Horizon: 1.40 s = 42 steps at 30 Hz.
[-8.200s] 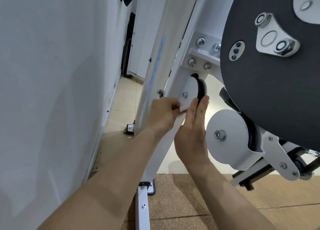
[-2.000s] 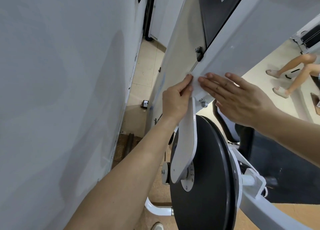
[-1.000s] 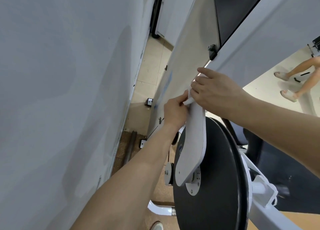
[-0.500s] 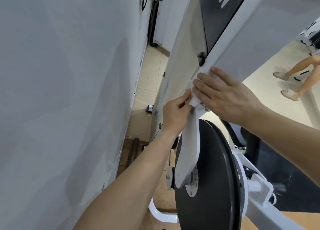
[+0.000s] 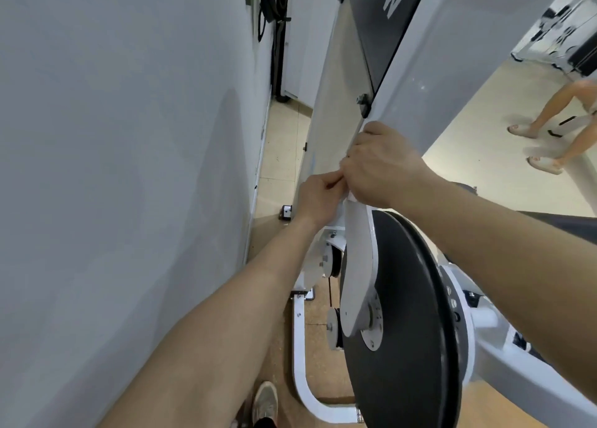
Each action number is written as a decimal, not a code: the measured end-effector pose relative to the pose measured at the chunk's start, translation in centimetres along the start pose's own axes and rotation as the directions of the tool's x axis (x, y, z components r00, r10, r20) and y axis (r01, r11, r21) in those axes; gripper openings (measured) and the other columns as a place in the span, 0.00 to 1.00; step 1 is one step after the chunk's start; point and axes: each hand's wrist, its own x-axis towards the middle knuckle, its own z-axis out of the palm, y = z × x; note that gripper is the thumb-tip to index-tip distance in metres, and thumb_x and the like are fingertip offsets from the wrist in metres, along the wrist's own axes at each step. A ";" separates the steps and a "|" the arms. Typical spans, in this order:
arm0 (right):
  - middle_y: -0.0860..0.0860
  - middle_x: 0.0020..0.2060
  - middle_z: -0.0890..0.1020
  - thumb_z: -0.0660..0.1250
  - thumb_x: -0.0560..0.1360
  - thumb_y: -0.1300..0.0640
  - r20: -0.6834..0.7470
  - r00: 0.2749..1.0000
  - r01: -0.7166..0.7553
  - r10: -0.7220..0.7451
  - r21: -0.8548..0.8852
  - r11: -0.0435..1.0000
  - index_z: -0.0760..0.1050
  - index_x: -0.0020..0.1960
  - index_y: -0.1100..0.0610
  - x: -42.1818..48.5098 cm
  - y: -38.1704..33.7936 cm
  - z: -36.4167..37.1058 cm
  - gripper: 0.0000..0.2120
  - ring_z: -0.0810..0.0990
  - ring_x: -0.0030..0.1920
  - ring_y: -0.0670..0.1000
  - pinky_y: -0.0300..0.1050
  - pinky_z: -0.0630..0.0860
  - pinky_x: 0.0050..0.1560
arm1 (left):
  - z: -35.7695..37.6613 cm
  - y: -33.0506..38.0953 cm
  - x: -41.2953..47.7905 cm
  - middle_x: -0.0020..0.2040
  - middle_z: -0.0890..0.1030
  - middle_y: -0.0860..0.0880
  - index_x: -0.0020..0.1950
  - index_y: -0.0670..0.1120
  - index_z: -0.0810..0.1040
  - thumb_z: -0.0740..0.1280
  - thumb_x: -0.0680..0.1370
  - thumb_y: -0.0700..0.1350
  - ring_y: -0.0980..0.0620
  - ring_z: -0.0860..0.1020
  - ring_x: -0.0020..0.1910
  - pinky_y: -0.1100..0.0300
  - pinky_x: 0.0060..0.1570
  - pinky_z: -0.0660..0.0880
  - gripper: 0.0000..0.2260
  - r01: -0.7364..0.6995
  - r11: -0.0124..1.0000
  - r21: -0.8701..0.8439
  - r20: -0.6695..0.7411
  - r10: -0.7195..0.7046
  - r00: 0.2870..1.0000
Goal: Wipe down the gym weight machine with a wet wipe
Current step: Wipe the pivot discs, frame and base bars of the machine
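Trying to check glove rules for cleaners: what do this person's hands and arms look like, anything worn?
Nothing worn shows. The left hand and right hand are bare, with no gloves. The left forearm and right forearm are bare right to the picture's edge: no sleeves, watch or wristband in view.

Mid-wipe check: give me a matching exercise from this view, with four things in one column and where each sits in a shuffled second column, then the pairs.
Things:
1. wet wipe
2. black disc
3. shoe
4. other person's legs

Places:
a. bottom edge of the view
b. upper right of the view
c. held where the left hand and right hand meet
d. right below both hands

Pairs: 1-c, 2-d, 3-a, 4-b
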 end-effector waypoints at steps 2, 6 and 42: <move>0.46 0.40 0.82 0.60 0.76 0.57 0.043 0.996 -0.079 0.080 -0.032 0.996 0.79 0.43 0.48 0.1 -0.9 -0.6 0.10 0.78 0.50 0.51 0.50 0.63 0.71 | -0.3 0.5 -0.3 0.19 0.66 0.58 0.25 0.49 0.70 0.62 0.78 0.34 0.60 0.64 0.22 0.69 0.27 0.59 0.22 -0.029 0.997 0.069 0.021 0.028 0.999; 0.49 0.58 0.82 0.58 0.79 0.50 0.163 0.973 -0.138 0.166 -0.166 0.976 0.79 0.56 0.47 -0.2 -2.3 -0.9 0.12 0.73 0.68 0.53 0.58 0.43 0.79 | -0.3 -0.1 0.1 0.19 0.66 0.58 0.23 0.52 0.66 0.62 0.78 0.34 0.60 0.64 0.23 0.67 0.29 0.59 0.24 -0.087 0.994 0.071 0.021 0.086 0.996; 0.46 0.66 0.76 0.55 0.80 0.50 0.230 0.907 -0.286 0.352 -0.278 0.917 0.75 0.66 0.47 0.0 -3.8 -0.2 0.17 0.69 0.72 0.50 0.57 0.51 0.78 | 2.6 -5.8 4.5 0.47 0.87 0.56 0.59 0.54 0.85 0.68 0.78 0.50 0.56 0.83 0.46 0.46 0.55 0.81 0.11 -0.601 0.786 -0.147 -0.178 0.576 0.798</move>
